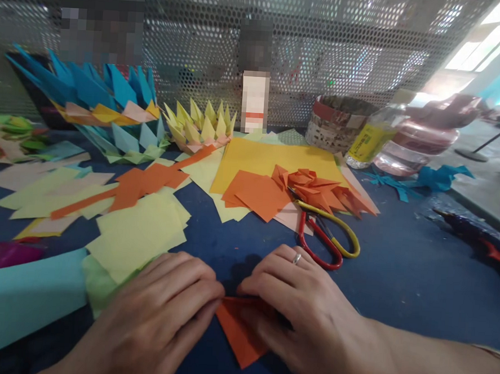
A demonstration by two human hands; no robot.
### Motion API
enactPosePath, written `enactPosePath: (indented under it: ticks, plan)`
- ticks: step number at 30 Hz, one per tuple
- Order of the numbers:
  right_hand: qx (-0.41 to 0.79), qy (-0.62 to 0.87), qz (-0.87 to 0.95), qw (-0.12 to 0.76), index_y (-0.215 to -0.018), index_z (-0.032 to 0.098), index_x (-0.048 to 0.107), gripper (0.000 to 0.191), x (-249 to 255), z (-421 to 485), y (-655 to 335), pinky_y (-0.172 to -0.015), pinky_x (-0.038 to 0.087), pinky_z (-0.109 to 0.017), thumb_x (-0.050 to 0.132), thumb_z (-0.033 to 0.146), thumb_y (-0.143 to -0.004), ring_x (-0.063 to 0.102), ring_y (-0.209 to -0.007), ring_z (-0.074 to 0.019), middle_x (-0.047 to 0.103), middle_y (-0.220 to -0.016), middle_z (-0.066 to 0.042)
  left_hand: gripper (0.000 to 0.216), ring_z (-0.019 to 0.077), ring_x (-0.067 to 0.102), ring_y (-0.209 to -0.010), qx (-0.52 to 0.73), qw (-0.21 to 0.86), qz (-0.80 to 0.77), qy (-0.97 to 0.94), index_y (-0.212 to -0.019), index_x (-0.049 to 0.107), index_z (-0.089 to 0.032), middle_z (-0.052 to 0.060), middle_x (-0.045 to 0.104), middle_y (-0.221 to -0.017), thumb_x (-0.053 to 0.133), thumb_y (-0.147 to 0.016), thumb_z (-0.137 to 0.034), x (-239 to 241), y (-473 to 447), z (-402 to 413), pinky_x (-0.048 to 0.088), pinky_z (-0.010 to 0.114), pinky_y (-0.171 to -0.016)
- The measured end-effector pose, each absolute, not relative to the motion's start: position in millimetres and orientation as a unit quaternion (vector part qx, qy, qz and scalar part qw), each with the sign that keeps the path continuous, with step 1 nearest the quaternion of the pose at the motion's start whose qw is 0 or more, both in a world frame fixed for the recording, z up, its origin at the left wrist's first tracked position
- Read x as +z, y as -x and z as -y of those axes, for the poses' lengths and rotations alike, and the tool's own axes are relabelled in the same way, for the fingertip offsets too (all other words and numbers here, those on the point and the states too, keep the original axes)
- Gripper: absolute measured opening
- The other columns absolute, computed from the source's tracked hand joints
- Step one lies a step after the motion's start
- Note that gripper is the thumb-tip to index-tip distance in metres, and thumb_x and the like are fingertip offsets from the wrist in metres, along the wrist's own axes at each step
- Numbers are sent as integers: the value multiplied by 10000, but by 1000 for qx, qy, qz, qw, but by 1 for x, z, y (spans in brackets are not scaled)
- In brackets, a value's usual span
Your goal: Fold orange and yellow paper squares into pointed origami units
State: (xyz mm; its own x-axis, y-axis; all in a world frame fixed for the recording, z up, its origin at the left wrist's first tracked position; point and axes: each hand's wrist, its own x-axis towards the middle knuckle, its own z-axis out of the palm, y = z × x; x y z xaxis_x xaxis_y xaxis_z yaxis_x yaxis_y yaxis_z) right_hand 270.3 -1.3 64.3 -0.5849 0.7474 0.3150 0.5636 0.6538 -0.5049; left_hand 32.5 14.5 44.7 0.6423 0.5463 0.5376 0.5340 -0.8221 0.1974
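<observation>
A folded piece of orange paper (pixel 243 333) lies on the blue table at the front, one corner pointing toward me. My left hand (pixel 166 306) pinches its upper left corner between thumb and fingers. On the right side, my right hand (pixel 294 302), with a ring on one finger, has its fingers closed over the paper's upper edge and hides part of it. Just beyond my right hand rest scissors (pixel 320 242) with one red and one yellow handle. Behind them are loose orange squares (pixel 262 194) and several folded orange pieces (pixel 307 185).
Yellow-green sheets (pixel 141 231) and a light blue sheet (pixel 26 303) lie left. Folded-paper bowls, one blue (pixel 116 88), one yellow (pixel 198 124), stand behind. At back right are a round container (pixel 336 124), a bottle (pixel 371 138) and a pink jug (pixel 422 135).
</observation>
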Motion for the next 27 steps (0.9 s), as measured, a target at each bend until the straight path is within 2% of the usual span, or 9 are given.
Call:
enactPosePath:
  ticks: [4, 9, 12, 16, 21, 27]
  plan:
    - [156, 357, 883, 261, -1007, 170, 743, 227, 60, -3, -272, -813, 490, -317, 615, -2, -932, 581, -876, -196, 717, -945, -44, 235, 174, 659, -841, 304, -16, -301, -904, -1034, 641, -235, -10, 723, -917, 429, -1103, -162, 44, -34, -12, 506, 331, -788]
    - [132, 336, 893, 268, -1044, 181, 745, 325, 59, -1, -274, -806, 500, -320, 518, -30, -945, 564, -857, -196, 714, -932, -46, 263, 189, 667, -919, 315, -43, -287, -904, -1085, 648, -216, 18, 733, -982, 400, -1097, -130, 36, -28, -9, 536, 344, -858]
    - [127, 333, 894, 272, -1065, 178, 751, 284, 60, -2, -273, -797, 508, -324, 512, 33, -1014, 560, -839, -196, 712, -919, -49, 292, 193, 668, -1024, 310, -55, -286, -905, -1170, 661, -198, 32, 730, -1076, 399, -1081, -105, 27, -21, -6, 519, 363, -1007]
    - [136, 333, 894, 266, -1064, 166, 763, 224, 61, -3, -272, -797, 522, -328, 539, 166, -1080, 568, -821, -194, 708, -912, -60, 326, 194, 660, -1109, 306, -76, -280, -907, -1218, 669, -191, 35, 728, -1132, 419, -1047, -71, 19, -16, -5, 488, 356, -1083]
    - [137, 326, 898, 263, -1067, 170, 755, 252, 60, -2, -272, -814, 531, -323, 513, 100, -1058, 581, -823, -186, 715, -939, -63, 358, 194, 671, -1091, 304, -93, -274, -907, -1199, 672, -201, 34, 740, -1088, 395, -1030, -49, 16, -16, -5, 508, 380, -1057]
    - [119, 303, 902, 285, -1083, 175, 772, 261, 56, -2, -273, -790, 518, -308, 536, 67, -1058, 567, -863, -179, 711, -966, -45, 395, 196, 589, -1183, 324, -60, -277, -903, -1239, 665, -196, 27, 721, -1176, 405, -1011, -4, 13, -17, 2, 355, 370, -1203]
